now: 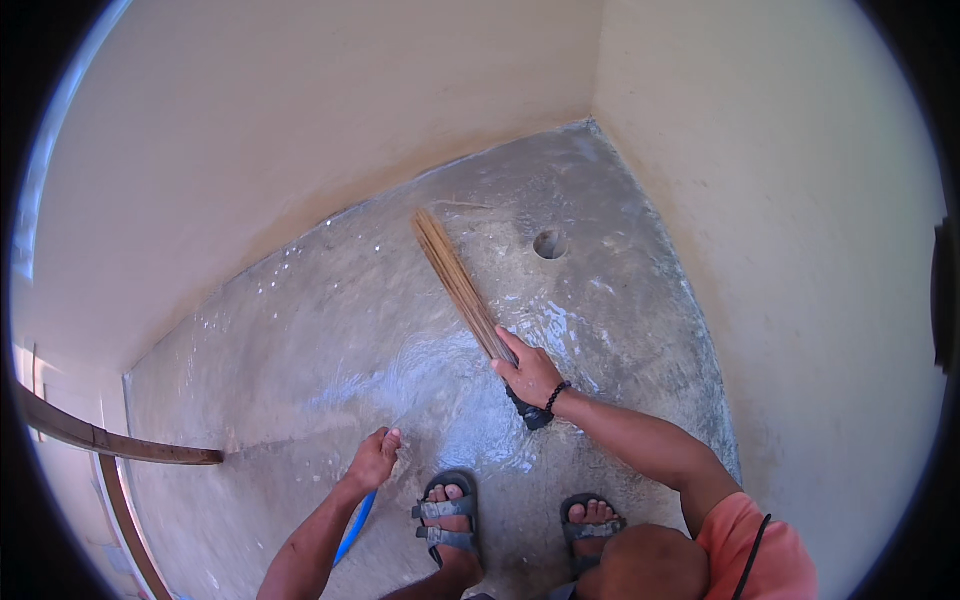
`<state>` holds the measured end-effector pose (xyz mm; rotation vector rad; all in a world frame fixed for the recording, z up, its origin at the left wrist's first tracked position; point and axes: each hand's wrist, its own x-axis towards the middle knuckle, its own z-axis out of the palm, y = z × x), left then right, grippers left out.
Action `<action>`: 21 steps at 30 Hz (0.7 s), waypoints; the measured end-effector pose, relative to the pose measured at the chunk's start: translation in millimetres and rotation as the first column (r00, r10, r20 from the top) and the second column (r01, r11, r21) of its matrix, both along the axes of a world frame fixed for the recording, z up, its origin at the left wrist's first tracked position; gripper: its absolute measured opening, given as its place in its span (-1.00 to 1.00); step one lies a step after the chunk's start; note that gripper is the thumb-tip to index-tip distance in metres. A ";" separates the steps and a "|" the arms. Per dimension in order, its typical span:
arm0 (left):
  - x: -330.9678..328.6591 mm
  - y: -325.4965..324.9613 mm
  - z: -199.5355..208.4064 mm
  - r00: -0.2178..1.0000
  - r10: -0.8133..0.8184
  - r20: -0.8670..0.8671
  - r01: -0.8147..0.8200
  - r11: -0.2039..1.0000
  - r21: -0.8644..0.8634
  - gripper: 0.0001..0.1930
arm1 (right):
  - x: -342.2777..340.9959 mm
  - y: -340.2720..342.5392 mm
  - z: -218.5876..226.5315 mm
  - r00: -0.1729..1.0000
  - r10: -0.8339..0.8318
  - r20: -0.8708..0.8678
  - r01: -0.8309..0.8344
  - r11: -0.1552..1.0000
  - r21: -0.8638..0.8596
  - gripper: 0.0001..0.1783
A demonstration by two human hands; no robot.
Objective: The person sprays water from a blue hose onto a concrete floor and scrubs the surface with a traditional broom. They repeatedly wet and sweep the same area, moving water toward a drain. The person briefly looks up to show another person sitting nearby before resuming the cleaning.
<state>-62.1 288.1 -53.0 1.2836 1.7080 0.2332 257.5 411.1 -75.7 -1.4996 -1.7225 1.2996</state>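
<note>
My right hand (532, 377) is closed round the bound handle end of a stick broom (458, 282). The broom's light brown bristles slant up and to the left over the wet concrete floor (270, 370), and its dark butt shows below my wrist. In my left hand (375, 456), lower and to the left, a blue hose (356, 530) is gripped, its length trailing down behind the forearm. The hose's mouth is mostly hidden by my fingers. Water shines on the floor between my hands and round the broom.
A round drain hole (550, 244) lies in the floor near the far corner. Cream walls (380, 90) rise at the back and right. A brown wooden frame (120, 443) juts in from the left. My sandalled feet (447, 515) stand at the near edge.
</note>
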 end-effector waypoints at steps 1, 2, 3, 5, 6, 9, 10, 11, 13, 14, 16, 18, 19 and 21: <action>0.9 5.0 0.6 1.000 0.008 0.007 -0.007 1.000 -0.005 -0.43 | -6.9 16.6 -12.5 0.995 0.101 0.007 -0.101 0.994 0.037 -0.30; -0.9 6.9 -1.7 1.000 0.010 0.010 -0.010 1.000 -0.014 -0.43 | -14.3 33.7 -22.0 0.978 0.207 0.015 -0.207 0.975 0.074 -0.29; -6.0 6.0 -6.9 1.000 0.018 0.011 -0.018 1.000 -0.025 -0.43 | -22.3 52.5 -24.0 0.965 0.247 0.082 -0.252 0.966 0.052 -0.29; -13.9 5.1 -13.0 1.000 0.012 0.008 -0.012 1.000 -0.024 -0.43 | -34.1 87.7 -28.4 0.920 0.327 0.215 -0.333 0.943 -0.008 -0.29; -12.7 5.9 -15.0 1.000 0.000 0.006 0.000 1.000 -0.007 -0.43 | -35.7 102.2 -36.2 0.962 0.203 0.182 -0.214 0.976 0.042 -0.29; -9.1 6.7 -13.3 0.999 0.005 0.047 -0.004 1.000 -0.022 -0.43 | -32.9 114.2 -52.5 0.986 -0.155 0.066 0.148 0.984 0.095 -0.29; -10.0 6.1 -11.1 0.998 0.019 0.063 -0.017 0.999 -0.039 -0.43 | -34.8 108.4 -53.1 0.966 -0.258 0.023 0.256 0.964 0.064 -0.29; -10.8 5.0 -11.0 0.999 0.013 0.052 -0.011 0.999 -0.036 -0.43 | -38.4 101.7 -53.6 0.933 -0.361 -0.014 0.361 0.932 0.029 -0.29; -12.4 7.7 -8.3 1.000 -0.011 0.028 0.011 1.000 -0.018 -0.42 | -54.4 73.0 -61.3 0.898 -0.438 -0.037 0.440 0.894 0.082 -0.29; -13.1 9.2 -6.9 0.999 0.005 0.033 -0.004 0.999 -0.040 -0.42 | -66.1 56.2 -61.1 0.878 -0.476 -0.053 0.479 0.874 0.085 -0.31; -14.8 12.1 -1.7 0.999 0.032 0.039 -0.029 0.996 -0.089 -0.42 | -73.6 38.8 -39.1 0.900 -0.432 -0.050 0.432 0.902 -0.009 -0.33; -11.8 16.7 5.0 0.999 0.038 0.034 -0.034 0.992 -0.118 -0.41 | -69.1 46.9 -43.1 0.975 -0.223 -0.011 0.224 0.973 0.052 -0.30; -10.4 19.3 7.3 0.999 0.039 0.031 -0.034 0.991 -0.132 -0.41 | -64.6 53.0 -42.6 0.993 -0.117 0.012 0.116 0.990 0.080 -0.29; -15.0 17.5 -0.9 1.000 -0.012 -0.006 0.012 0.996 -0.087 -0.41 | -48.6 65.3 -47.3 0.989 -0.145 -0.008 0.145 0.989 0.012 -0.27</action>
